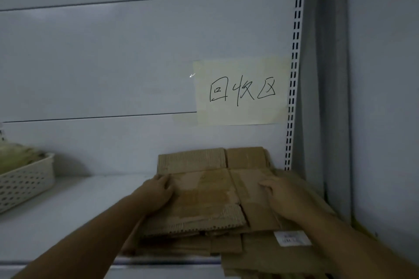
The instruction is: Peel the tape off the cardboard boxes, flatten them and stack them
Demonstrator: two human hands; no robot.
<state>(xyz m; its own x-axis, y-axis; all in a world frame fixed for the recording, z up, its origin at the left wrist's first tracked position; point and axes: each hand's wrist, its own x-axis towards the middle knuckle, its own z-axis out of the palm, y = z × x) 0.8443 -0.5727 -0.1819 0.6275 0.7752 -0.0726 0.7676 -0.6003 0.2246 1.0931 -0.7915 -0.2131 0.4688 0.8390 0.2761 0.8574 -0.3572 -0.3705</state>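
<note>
Cardboard boxes (210, 201): flattened, stacked on the white shelf (68, 206) against its back panel (113, 63), below a handwritten paper sign (240, 93).
Left hand (158, 192): at the top sheet's left edge; fingers (166, 180) curled round that edge, gripping it.
Right hand (283, 197): on the top sheet's right half; fingers (265, 184) fairly straight, pressing down flat.
Basket (27, 183): white, perforated, well apart at far left.
</note>
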